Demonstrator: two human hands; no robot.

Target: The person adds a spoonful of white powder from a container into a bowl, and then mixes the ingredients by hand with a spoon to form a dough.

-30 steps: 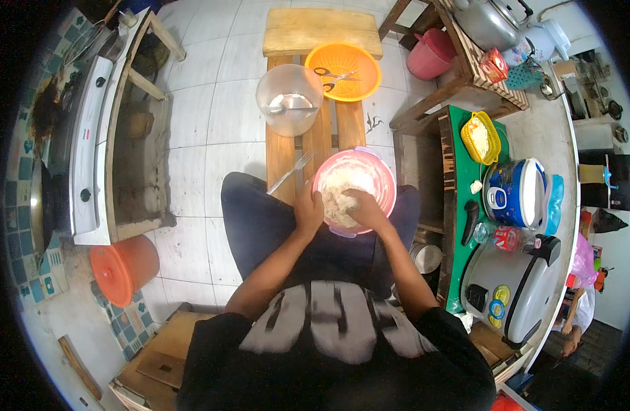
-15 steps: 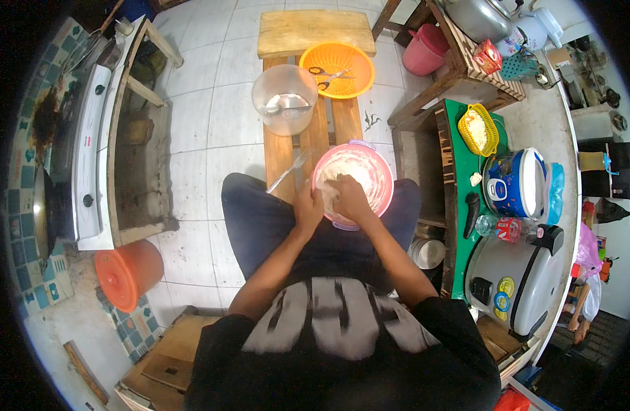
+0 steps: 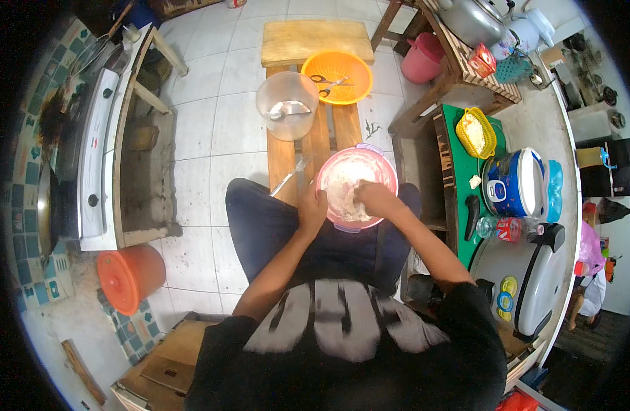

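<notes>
The left hand (image 3: 313, 209) holds a pink bowl (image 3: 393, 179); the right hand (image 3: 376, 199) is in the pale, powdery mixture (image 3: 342, 183) inside. A fork (image 3: 291, 176) lies on the wooden tabletop (image 3: 278, 152).

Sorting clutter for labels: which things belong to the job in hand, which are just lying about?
In use:
pink bowl, left hand at its rim
pale mixture, right hand in it

Apparently just lying about:
fork
translucent tub
orange basket
scissors
blue cooker
plastic bottle

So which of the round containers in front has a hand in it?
The pink bowl: the right hand reaches into it. The clear tub and orange basket stand farther off, untouched.
</notes>
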